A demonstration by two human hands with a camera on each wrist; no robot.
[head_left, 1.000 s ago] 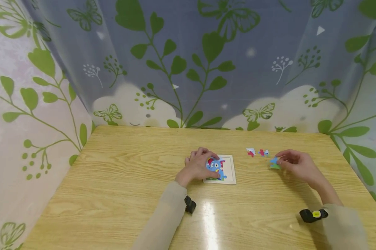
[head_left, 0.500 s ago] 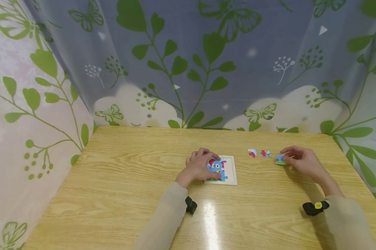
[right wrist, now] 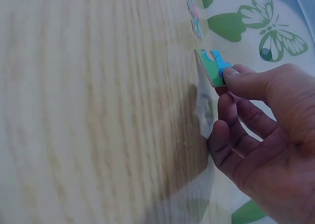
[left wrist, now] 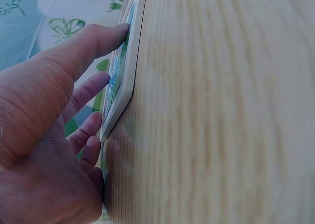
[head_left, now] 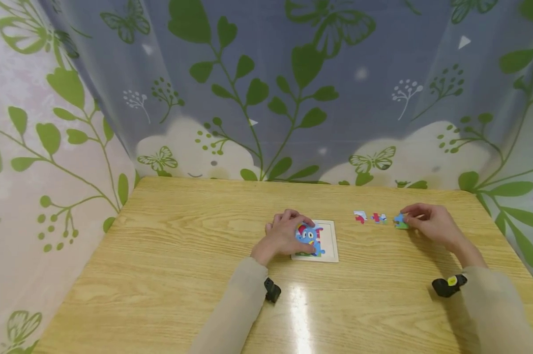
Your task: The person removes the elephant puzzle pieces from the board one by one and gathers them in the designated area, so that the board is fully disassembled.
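My left hand (head_left: pixel 283 237) rests over the left part of a square puzzle tray (head_left: pixel 330 241) with a pale frame. Its thumb touches the partly assembled picture (head_left: pixel 309 235) of a blue cartoon animal, while the other fingers lie spread by the far and left edges in the left wrist view. Over to the right, my right hand (head_left: pixel 434 226) pinches a blue and green puzzle piece (right wrist: pixel 214 69) between thumb and fingertips. That piece is at the tabletop; whether it fully touches the wood I cannot tell. The fingers partly cover both the piece and the picture.
Left of the held piece, a red, white and blue puzzle piece (head_left: pixel 378 218) and a white and red one (head_left: pixel 360 217) lie on the wooden table (head_left: pixel 182 246). Behind the table hangs a leaf-patterned curtain (head_left: pixel 266 123).
My right hand has carried the blue and green piece slightly away and to the right, beside the other loose pieces. The left hand stays on the tray. The head view has shifted a little.
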